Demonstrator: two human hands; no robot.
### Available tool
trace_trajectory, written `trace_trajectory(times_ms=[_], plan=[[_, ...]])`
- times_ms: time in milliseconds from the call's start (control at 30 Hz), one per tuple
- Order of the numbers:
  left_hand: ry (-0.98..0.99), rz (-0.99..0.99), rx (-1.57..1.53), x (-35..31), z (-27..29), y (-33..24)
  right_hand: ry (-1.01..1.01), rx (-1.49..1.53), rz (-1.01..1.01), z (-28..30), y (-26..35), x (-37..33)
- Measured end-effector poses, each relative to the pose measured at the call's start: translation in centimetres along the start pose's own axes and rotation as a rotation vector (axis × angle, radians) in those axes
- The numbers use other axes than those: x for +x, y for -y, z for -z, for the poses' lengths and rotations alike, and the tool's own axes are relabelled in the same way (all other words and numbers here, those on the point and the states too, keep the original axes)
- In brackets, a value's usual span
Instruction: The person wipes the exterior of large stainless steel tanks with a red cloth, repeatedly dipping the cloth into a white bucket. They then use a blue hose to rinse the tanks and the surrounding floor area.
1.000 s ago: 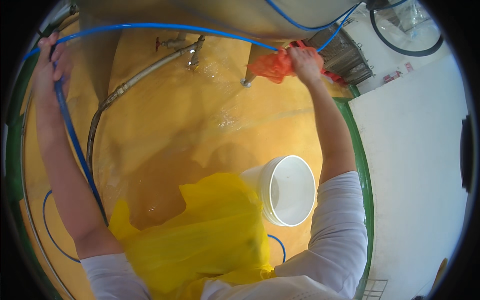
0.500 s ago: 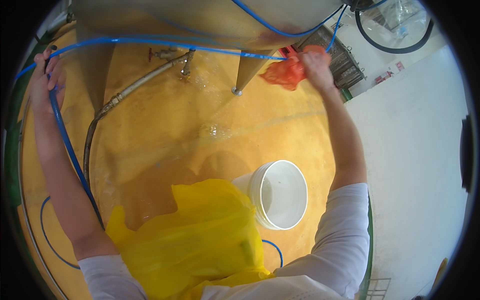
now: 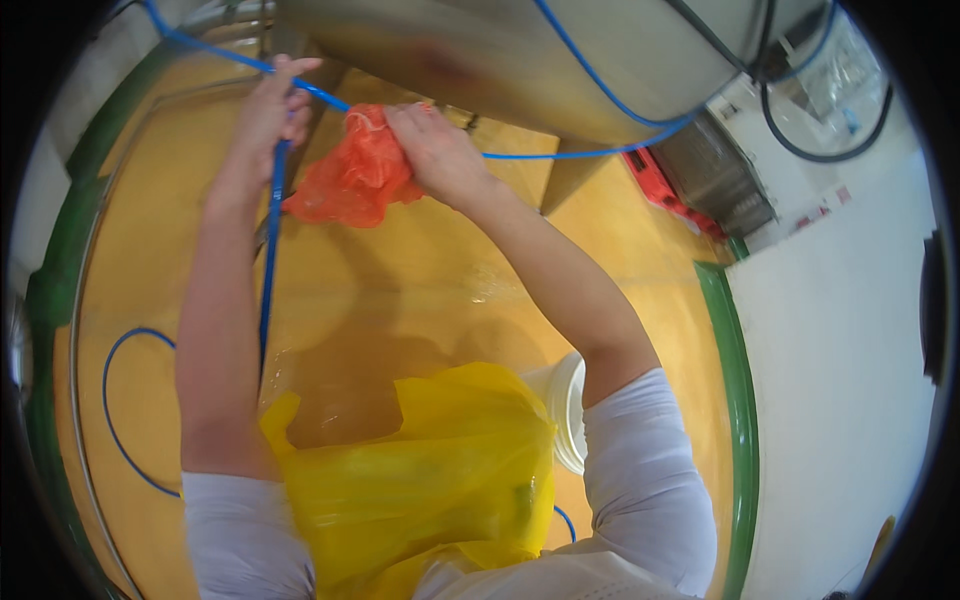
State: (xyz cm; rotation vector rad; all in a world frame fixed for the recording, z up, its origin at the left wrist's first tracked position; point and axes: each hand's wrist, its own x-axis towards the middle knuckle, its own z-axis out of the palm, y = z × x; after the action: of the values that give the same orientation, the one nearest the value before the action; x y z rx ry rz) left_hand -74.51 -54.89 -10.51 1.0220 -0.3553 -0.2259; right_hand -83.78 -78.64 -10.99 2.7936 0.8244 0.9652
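Note:
Near the upper left, my left hand [image 3: 270,120] is closed round a blue hose [image 3: 268,270], with one finger stretched out to the right. One length of the hose hangs down below that hand; another runs across beneath the steel tank. My right hand [image 3: 435,150], just right of the left one, grips a crumpled orange-red mesh cloth [image 3: 360,175]. The cloth is bunched against the crosswise stretch of hose and covers part of it; whether it wraps fully round cannot be seen. My right fingertips are partly hidden by the hand.
A big steel tank [image 3: 440,60] on legs stands ahead. Beside my right upper arm is a white bucket [image 3: 568,415], partly hidden. A dark crate [image 3: 725,180] and a red crate [image 3: 665,195] sit at the far right. More hose [image 3: 108,400] loops over the yellow floor [image 3: 620,270].
My right hand has slid left with the mesh cloth, from the hose's right part to near my left hand. The view has turned left, and my right arm now covers part of the bucket.

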Motion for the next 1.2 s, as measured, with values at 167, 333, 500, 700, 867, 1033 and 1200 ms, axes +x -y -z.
trace_trajectory(times_ms=[167, 333, 500, 700, 867, 1033, 1200], plan=[[-0.106, -0.016, -0.064, 0.6, 4.0, 0.2, -0.19, 0.076, 0.079, 0.6, 1.0, -0.3], [-0.124, -0.047, -0.207, 0.9, 5.6, 0.7, -0.14, 0.355, -0.27, 5.7, -0.4, -8.8], [-0.071, -0.053, -0.236, 1.1, 7.7, 1.0, -0.13, 0.099, -0.604, 13.2, -1.0, -19.4], [-0.024, -0.04, -0.251, 1.2, 8.6, 2.1, 0.159, 0.415, -1.251, 26.6, -1.8, -33.6], [-0.022, -0.071, -0.213, 1.8, 9.7, 2.5, 0.819, 0.336, -1.501, 27.9, -1.7, -43.8], [-0.095, -0.05, -0.029, 1.6, 6.9, 2.4, 1.277, 0.399, -1.381, 14.4, 3.6, -53.3], [-0.148, -0.084, 0.122, 2.0, 6.3, 2.2, 1.212, 0.478, -1.403, 3.8, 5.9, -51.2]])
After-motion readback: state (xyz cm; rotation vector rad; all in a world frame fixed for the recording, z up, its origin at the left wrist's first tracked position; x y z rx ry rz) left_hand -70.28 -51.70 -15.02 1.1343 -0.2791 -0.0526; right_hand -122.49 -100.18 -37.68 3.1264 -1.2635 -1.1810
